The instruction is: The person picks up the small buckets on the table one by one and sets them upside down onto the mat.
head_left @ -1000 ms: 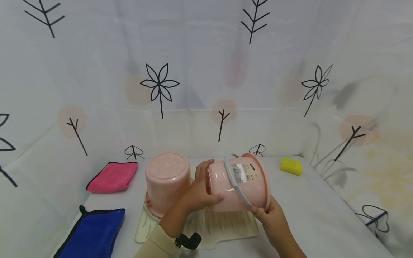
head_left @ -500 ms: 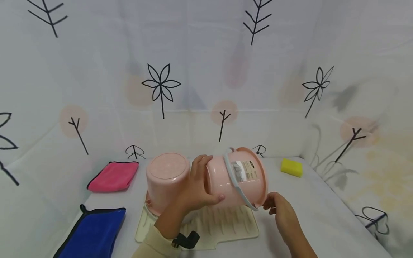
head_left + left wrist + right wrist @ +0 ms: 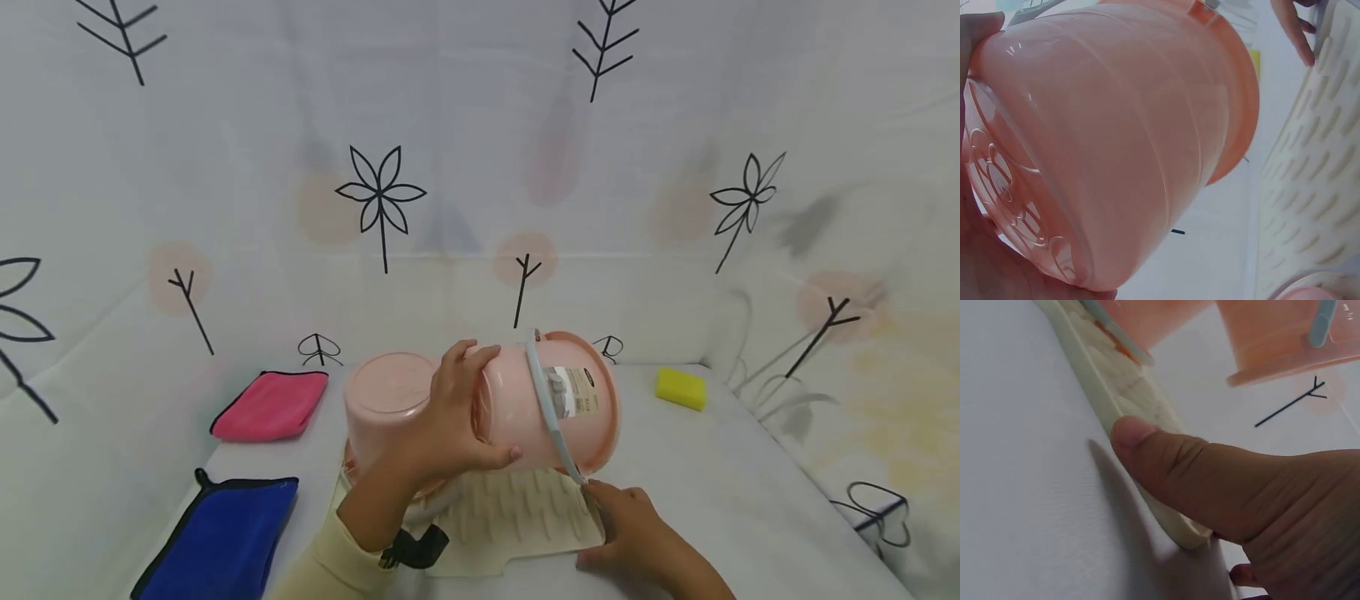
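Note:
My left hand holds a pink bucket by its base, fingers and thumb spread round it. Tipped on its side, that bucket has its mouth to the right and a pale grey handle across its body. In the left wrist view the base faces my palm. A second pink bucket stands upside down on a cream ridged drain tray, partly hidden by my left arm. My right hand grips the tray's front right corner. In the right wrist view its thumb presses on the tray's edge.
A folded pink cloth and a blue cloth, both with black edging, lie on the left. A yellow sponge sits at the back right of the white table. Patterned white curtain closes the back and sides.
My right hand has let go of the held bucket's rim, moved down and taken hold of the tray corner. The held bucket has risen slightly in my left hand.

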The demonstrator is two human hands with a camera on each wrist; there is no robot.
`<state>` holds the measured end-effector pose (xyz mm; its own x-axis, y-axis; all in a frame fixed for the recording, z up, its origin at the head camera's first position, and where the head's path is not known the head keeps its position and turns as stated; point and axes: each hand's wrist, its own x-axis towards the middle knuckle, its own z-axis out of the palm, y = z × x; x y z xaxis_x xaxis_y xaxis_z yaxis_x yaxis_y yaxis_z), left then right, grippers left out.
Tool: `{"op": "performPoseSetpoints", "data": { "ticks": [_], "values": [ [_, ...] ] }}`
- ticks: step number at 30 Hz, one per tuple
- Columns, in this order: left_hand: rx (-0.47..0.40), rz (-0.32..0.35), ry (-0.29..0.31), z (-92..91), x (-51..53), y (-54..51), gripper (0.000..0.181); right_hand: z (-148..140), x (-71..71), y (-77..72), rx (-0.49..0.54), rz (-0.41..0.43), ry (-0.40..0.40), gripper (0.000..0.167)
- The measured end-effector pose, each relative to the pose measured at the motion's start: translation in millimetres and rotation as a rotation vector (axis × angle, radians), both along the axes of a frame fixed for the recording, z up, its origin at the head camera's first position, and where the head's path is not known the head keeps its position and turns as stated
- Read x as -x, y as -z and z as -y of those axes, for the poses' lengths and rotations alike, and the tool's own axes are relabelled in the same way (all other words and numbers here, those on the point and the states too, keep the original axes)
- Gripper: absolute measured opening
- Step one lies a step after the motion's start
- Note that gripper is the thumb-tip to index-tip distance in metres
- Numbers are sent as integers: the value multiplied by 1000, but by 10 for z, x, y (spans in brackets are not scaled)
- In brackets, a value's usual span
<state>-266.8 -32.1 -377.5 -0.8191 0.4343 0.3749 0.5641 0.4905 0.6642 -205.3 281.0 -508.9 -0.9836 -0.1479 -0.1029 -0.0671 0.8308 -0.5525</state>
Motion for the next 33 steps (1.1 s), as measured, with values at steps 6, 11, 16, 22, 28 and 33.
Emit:
{"op": "performPoseSetpoints", "data": {
  "ticks": [6,11,16,22,28,33],
  "values": [
    [54,-19,23,29,-38,-172,120,46,-51,27,-56,-46,-14,92],
    [112,-54,9,27,-38,-301,119,48,-22,36,-84,-101,-52,90],
    [168,-106,-27,-6,-95,-416,118,28,3,50,-74,-78,-46,91],
    [247,-141,-98,-58,-191,-534,119,10,-13,44,-50,-68,-32,89],
    [349,-155,-134,-121,-196,-591,119,-1,-4,44,-34,-84,-47,85],
    [437,-148,-168,-211,-164,-608,115,-33,-2,59,-45,-115,-47,82]
  ]
}}
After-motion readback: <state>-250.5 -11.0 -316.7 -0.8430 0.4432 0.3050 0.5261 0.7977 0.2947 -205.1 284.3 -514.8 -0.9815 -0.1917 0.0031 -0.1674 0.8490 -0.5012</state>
